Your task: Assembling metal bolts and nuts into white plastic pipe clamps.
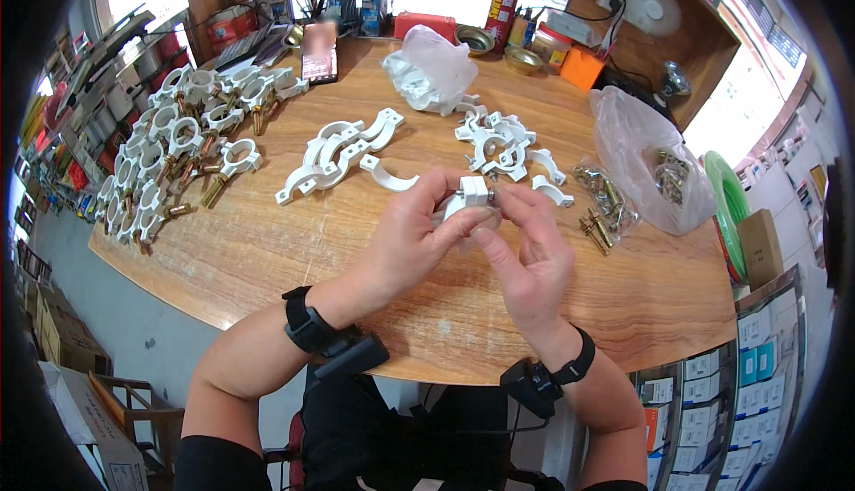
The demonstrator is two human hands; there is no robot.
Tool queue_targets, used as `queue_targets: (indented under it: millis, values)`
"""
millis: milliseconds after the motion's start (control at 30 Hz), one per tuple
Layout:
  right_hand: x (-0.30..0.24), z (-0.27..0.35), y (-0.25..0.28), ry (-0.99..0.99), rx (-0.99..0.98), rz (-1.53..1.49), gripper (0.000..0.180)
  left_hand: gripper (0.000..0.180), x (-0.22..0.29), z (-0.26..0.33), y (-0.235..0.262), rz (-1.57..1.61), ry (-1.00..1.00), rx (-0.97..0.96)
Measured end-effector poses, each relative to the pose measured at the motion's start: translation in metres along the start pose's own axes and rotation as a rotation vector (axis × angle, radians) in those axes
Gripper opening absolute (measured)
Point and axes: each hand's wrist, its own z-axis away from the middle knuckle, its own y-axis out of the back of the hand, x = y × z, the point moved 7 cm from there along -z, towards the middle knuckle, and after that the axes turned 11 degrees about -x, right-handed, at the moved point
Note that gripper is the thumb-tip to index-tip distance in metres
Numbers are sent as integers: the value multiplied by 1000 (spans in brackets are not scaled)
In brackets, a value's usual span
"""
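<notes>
Left hand [405,231] fingers pinch white pipe clamp [468,192], right hand [539,266] fingers curled at metal screw [491,195] on its right side, can't tell if gripping; clamp probably light, stiff plastic, a bit slippery, best held by flat lugs [479,187]; white clamp pile [506,154] just beyond fingers, expansion bolts [597,229] off right, table [436,335] below

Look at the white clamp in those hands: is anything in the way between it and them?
Nothing visible: the left hand holds the white clamp directly, and the right hand is right beside it, at a small metal piece.
</notes>
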Motion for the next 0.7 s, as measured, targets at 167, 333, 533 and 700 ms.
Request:
queue_targets:
  millis: [167,333,533,700]
  values:
    - [5,1,1,-54,52,42,28,23,6,2,-8,-208,-66,-25]
    - [11,-3,10,-148,71,41,25,27,9,2,-16,-137,-36,-72]
    - [9,-8,12,-162,-5,-197,19,29,18,-2,-4,-13,-86,-81]
    - [9,-11,8,-90,-69,-278,20,27,12,-3,-5,180,-59,-90]
